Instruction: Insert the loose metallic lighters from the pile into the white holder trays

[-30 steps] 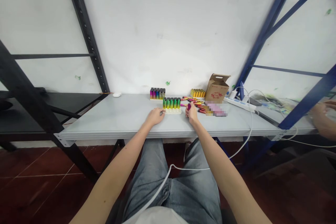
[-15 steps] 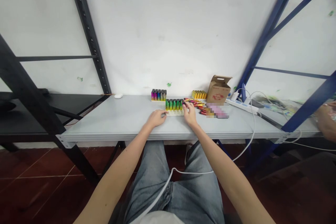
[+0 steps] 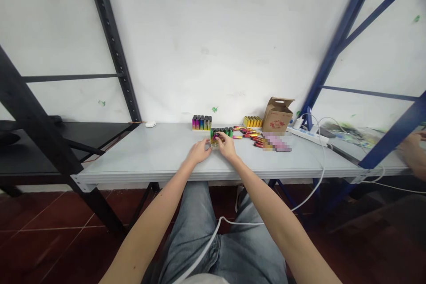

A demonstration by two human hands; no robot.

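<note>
In front of me, a pale slotted tray (image 3: 214, 147) holds a row of upright green-and-gold lighters (image 3: 226, 131) with dark tops. My left hand (image 3: 199, 151) is closed at the tray's left front corner, thumb and fingertips against it. My right hand (image 3: 226, 146) pinches a purple lighter (image 3: 217, 135) over the tray's front left part, before the green row. Its lower end and the slots beneath are partly hidden by my fingers. Loose red, yellow and pink lighters (image 3: 249, 132) lie in a pile right of the tray.
Behind stands another filled tray of purple, blue and gold lighters (image 3: 201, 122). A block of yellow lighters (image 3: 253, 121) sits beside an open cardboard box (image 3: 278, 117). A power strip (image 3: 308, 135) with white cables lies right. Another person's hand (image 3: 412, 151) shows at far right.
My right hand has moved left from the right end of the green row to the tray's front left, carrying the purple lighter. My left hand stays at the tray's corner.
</note>
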